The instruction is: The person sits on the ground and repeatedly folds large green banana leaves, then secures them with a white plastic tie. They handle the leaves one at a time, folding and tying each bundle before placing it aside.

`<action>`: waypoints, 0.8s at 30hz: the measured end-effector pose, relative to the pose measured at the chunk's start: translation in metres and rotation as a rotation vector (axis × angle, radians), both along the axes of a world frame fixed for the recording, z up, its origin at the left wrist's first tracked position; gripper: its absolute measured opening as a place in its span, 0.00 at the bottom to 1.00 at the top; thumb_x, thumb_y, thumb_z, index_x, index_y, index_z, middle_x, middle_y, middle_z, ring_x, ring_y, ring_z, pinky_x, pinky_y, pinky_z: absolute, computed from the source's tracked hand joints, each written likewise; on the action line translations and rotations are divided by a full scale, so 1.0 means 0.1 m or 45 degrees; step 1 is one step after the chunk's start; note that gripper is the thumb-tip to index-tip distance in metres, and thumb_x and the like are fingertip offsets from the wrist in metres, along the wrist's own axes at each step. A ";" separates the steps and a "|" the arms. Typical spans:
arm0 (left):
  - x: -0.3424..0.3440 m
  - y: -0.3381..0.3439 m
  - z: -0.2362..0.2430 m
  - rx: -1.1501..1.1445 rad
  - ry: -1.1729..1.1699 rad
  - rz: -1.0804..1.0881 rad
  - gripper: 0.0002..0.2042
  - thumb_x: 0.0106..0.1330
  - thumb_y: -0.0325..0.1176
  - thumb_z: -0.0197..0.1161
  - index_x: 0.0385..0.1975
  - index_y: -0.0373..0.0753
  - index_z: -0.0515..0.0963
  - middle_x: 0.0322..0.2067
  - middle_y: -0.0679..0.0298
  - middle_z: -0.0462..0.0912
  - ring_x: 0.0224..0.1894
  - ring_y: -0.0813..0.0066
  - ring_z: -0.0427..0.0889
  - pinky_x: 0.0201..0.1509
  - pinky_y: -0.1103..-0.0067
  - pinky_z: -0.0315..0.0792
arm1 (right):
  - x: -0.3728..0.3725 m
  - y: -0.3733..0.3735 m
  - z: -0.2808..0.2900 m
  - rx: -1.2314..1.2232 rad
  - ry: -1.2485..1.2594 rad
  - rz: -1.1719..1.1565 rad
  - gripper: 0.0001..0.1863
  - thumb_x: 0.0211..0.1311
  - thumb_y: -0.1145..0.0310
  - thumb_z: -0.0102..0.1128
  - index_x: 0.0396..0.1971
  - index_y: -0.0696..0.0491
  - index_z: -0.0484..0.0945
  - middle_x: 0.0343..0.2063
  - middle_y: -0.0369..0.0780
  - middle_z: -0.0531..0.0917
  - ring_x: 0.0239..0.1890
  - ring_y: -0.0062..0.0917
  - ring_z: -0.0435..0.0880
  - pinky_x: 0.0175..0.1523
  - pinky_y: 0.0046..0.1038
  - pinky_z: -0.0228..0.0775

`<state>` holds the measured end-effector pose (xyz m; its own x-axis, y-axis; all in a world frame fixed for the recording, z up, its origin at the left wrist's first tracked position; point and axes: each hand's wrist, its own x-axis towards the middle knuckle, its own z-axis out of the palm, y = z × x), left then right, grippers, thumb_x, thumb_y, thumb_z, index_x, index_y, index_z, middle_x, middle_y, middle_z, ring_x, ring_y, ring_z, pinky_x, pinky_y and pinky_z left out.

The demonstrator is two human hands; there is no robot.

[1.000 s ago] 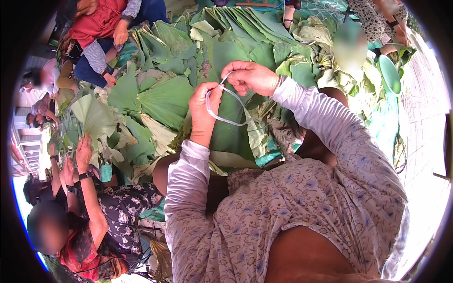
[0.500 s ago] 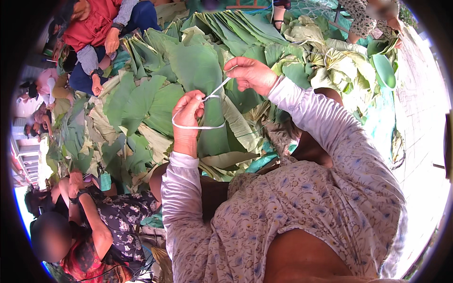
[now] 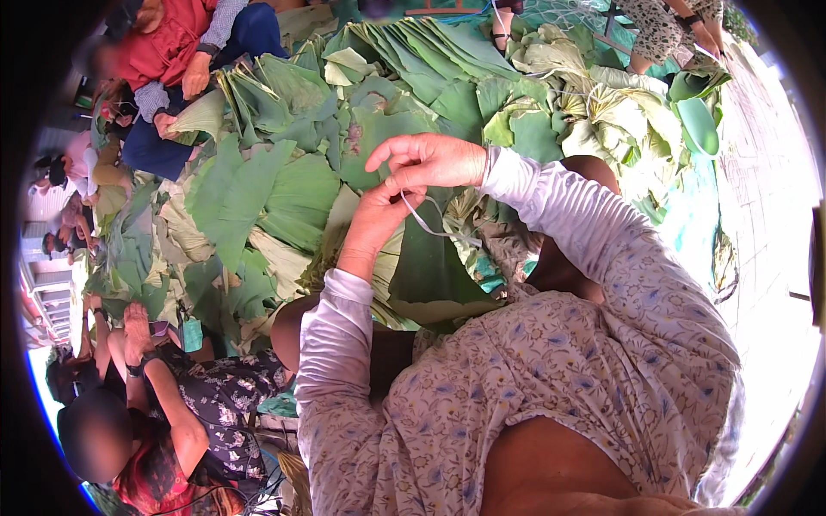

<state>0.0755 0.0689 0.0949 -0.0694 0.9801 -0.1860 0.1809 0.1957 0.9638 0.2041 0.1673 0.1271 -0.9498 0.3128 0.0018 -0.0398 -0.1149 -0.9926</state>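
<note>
My left hand [image 3: 377,225] is closed on a thin white strap [image 3: 423,225], its loose loop hanging below the fingers over a broad dark-green leaf [image 3: 430,273]. My right hand [image 3: 437,161] lies across the top of my left fingertips, index finger crooked out and the other fingers bent in where the two hands touch. Whatever the right fingers grip there is hidden. Around both hands spreads a heap of large green and pale dried leaves [image 3: 284,198].
Co-workers sit around the heap: one in red [image 3: 155,47] at upper left, another in dark floral clothing [image 3: 232,387] at lower left, others farther off. A fanned leaf stack [image 3: 413,56] lies at the back, a green basin [image 3: 697,125] at right, beside pale paving [image 3: 757,215].
My right hand has moved down and left onto my left fingers, which shifted rightward. The stretched strap now hangs slack. The co-worker at lower left has lowered the raised leaf out of sight.
</note>
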 end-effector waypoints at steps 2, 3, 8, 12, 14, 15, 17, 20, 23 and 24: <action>0.01 0.01 0.03 -0.045 -0.065 0.047 0.06 0.52 0.29 0.59 0.29 0.36 0.75 0.23 0.68 0.75 0.28 0.82 0.71 0.34 0.84 0.67 | 0.03 0.03 0.03 -0.044 0.000 -0.011 0.22 0.56 0.71 0.47 0.52 0.49 0.58 0.25 0.33 0.73 0.22 0.14 0.71 0.28 0.17 0.65; -0.03 0.02 0.00 -0.044 -0.167 0.074 0.06 0.52 0.30 0.59 0.28 0.36 0.75 0.22 0.68 0.74 0.26 0.83 0.71 0.31 0.85 0.65 | 0.03 0.04 0.04 0.081 -0.014 -0.044 0.23 0.55 0.71 0.48 0.53 0.48 0.57 0.28 0.34 0.73 0.23 0.15 0.72 0.29 0.18 0.65; -0.19 0.02 -0.05 0.037 -0.492 0.157 0.06 0.54 0.31 0.58 0.27 0.36 0.74 0.20 0.68 0.73 0.21 0.84 0.67 0.24 0.87 0.61 | 0.06 0.12 -0.03 0.898 -0.142 -0.264 0.33 0.46 0.65 0.56 0.54 0.48 0.55 0.38 0.40 0.73 0.29 0.27 0.77 0.34 0.27 0.69; -0.24 0.01 -0.02 0.034 -0.548 0.245 0.05 0.55 0.30 0.56 0.27 0.35 0.74 0.18 0.68 0.73 0.20 0.85 0.67 0.24 0.87 0.61 | 0.09 0.09 0.04 1.166 -0.445 -0.221 0.28 0.43 0.63 0.58 0.48 0.48 0.64 0.35 0.41 0.75 0.34 0.31 0.77 0.40 0.29 0.67; -0.26 0.02 -0.06 0.038 -0.542 0.269 0.05 0.55 0.29 0.56 0.28 0.35 0.75 0.18 0.68 0.73 0.19 0.85 0.66 0.23 0.88 0.60 | 0.09 0.08 0.10 1.059 -0.583 -0.157 0.16 0.45 0.65 0.58 0.37 0.52 0.72 0.32 0.37 0.76 0.35 0.23 0.74 0.39 0.23 0.65; -0.27 0.01 -0.06 0.008 -0.514 0.257 0.06 0.55 0.29 0.55 0.29 0.35 0.75 0.18 0.68 0.73 0.19 0.85 0.67 0.23 0.88 0.61 | 0.08 0.10 0.05 0.954 -0.432 -0.204 0.14 0.47 0.66 0.58 0.36 0.52 0.73 0.30 0.37 0.76 0.34 0.22 0.74 0.39 0.22 0.65; -0.26 0.05 -0.06 -0.048 -0.464 0.216 0.06 0.55 0.28 0.55 0.30 0.34 0.75 0.19 0.68 0.73 0.19 0.85 0.67 0.23 0.88 0.61 | 0.10 0.16 -0.14 0.746 -0.143 -0.308 0.10 0.49 0.68 0.56 0.34 0.52 0.74 0.27 0.35 0.76 0.34 0.20 0.73 0.39 0.21 0.64; -0.26 0.02 -0.07 -0.083 -0.515 0.257 0.07 0.55 0.28 0.55 0.32 0.34 0.75 0.20 0.67 0.74 0.20 0.84 0.67 0.25 0.88 0.63 | 0.12 0.14 -0.01 0.142 0.048 -0.060 0.09 0.51 0.68 0.55 0.32 0.55 0.73 0.22 0.34 0.73 0.30 0.18 0.72 0.36 0.19 0.62; -0.34 0.03 -0.09 -0.144 -0.657 0.259 0.06 0.56 0.27 0.54 0.31 0.33 0.74 0.21 0.66 0.74 0.21 0.83 0.68 0.27 0.86 0.65 | 0.23 0.19 0.04 -0.407 0.420 0.341 0.19 0.58 0.53 0.43 0.32 0.56 0.72 0.23 0.39 0.75 0.25 0.21 0.71 0.27 0.17 0.60; -0.34 0.04 -0.08 -0.124 -0.690 0.219 0.06 0.55 0.27 0.54 0.31 0.34 0.74 0.22 0.66 0.74 0.21 0.82 0.69 0.27 0.86 0.65 | 0.23 0.25 0.04 -0.383 0.546 0.460 0.25 0.56 0.47 0.39 0.34 0.55 0.71 0.28 0.43 0.76 0.28 0.24 0.72 0.27 0.17 0.60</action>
<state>0.0417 0.0725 0.0872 -0.0959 0.9396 -0.3286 -0.3763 0.2714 0.8859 0.2273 0.1922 0.1314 -0.9299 0.0189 0.3672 -0.3331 -0.4664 -0.8194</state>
